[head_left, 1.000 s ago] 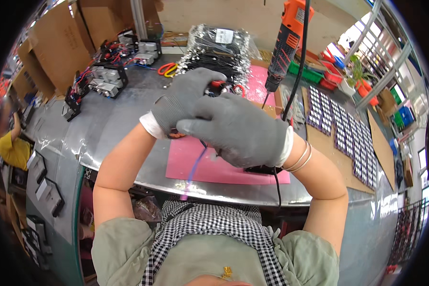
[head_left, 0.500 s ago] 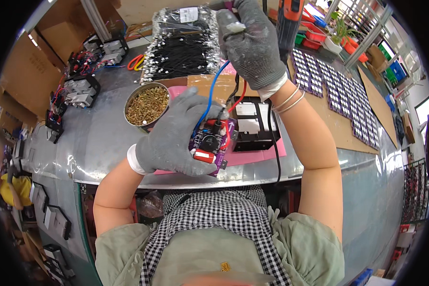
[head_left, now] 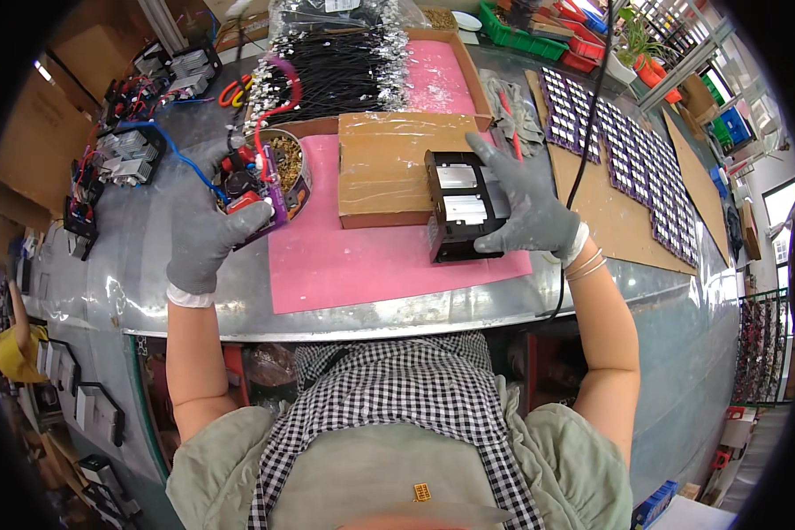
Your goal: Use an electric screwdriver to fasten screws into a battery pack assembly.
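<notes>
My left hand [head_left: 205, 231], in a grey glove, holds a small circuit board assembly [head_left: 249, 187] with red parts, a purple edge and red and blue wires, lifted over the left edge of the pink mat [head_left: 362, 261]. My right hand [head_left: 528, 205], also gloved, rests with fingers spread on the right side of a black block with two silver heat sinks [head_left: 462, 205] that sits on the mat. A round tin of brass screws [head_left: 289, 159] stands just behind the left hand.
A brown cardboard box [head_left: 387, 172] lies on the mat beside the black block. Bundles of black cables [head_left: 340, 62] fill a tray behind. Several similar assemblies [head_left: 124, 155] sit far left. Sheets of small purple parts [head_left: 618, 146] lie on cardboard at right. A black cord [head_left: 583, 159] hangs down.
The left hand has carried the board assembly from the mat's middle out to the left. The right hand has come down from the orange hanging tool onto the black block.
</notes>
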Motion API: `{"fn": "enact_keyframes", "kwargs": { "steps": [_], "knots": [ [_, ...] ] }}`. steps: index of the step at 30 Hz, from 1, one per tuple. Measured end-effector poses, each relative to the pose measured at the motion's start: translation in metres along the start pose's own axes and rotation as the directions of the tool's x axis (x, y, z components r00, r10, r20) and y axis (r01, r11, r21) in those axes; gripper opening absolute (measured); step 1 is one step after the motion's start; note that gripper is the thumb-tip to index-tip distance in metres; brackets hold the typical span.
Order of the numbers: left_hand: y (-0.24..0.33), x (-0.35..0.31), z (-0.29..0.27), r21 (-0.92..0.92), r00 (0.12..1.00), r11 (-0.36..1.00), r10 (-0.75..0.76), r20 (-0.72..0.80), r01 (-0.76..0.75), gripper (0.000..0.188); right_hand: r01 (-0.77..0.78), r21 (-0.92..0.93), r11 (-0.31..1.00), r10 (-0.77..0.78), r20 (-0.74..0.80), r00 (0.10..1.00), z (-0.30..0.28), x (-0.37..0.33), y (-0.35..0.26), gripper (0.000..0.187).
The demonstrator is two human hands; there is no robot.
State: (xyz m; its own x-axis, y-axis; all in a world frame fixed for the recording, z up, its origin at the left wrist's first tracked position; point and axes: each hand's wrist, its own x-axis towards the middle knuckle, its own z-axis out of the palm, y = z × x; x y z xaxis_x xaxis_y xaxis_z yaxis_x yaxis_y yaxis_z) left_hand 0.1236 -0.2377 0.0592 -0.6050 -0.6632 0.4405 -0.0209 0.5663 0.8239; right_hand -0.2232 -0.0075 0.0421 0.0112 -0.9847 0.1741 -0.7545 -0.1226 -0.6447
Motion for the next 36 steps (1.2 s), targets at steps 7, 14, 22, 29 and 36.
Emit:
{"fn": "enact_keyframes", "kwargs": {
  "steps": [7, 14, 22, 29, 36],
  "knots": [
    [0.017, -0.002, 0.021, -0.103, 0.998, 0.993, -0.055, 0.011, 0.056, 0.079, 0.199, -0.095, 0.975, -0.212, -0.152, 0.965, 0.022, 0.027, -0.030, 0.131],
    [0.037, 0.011, 0.049, -0.017, 0.993, 1.000, 0.005, 0.115, -0.004, 0.078, -0.128, 0.260, 0.957, 0.175, -0.168, 0.970, 0.015, 0.060, -0.032, 0.076],
    [0.047, 0.009, 0.103, -0.101, 0.948, 0.980, -0.137, 0.287, 0.172, 0.085, 0.431, 0.570, 0.699, -0.246, -0.375, 0.894, -0.041, 0.165, -0.045, 0.058],
    [0.054, 0.009, 0.106, 0.129, 0.961, 0.992, -0.034, 0.276, -0.002, 0.083, 0.590, 0.369, 0.718, -0.519, -0.281, 0.807, -0.055, 0.164, -0.077, 0.035],
    [0.044, 0.031, 0.119, 0.309, 0.947, 0.948, -0.025, 0.321, -0.080, 0.076, 0.186, 0.617, 0.765, 0.168, -0.469, 0.867, -0.109, 0.107, -0.067, 0.044]
  ]
}}
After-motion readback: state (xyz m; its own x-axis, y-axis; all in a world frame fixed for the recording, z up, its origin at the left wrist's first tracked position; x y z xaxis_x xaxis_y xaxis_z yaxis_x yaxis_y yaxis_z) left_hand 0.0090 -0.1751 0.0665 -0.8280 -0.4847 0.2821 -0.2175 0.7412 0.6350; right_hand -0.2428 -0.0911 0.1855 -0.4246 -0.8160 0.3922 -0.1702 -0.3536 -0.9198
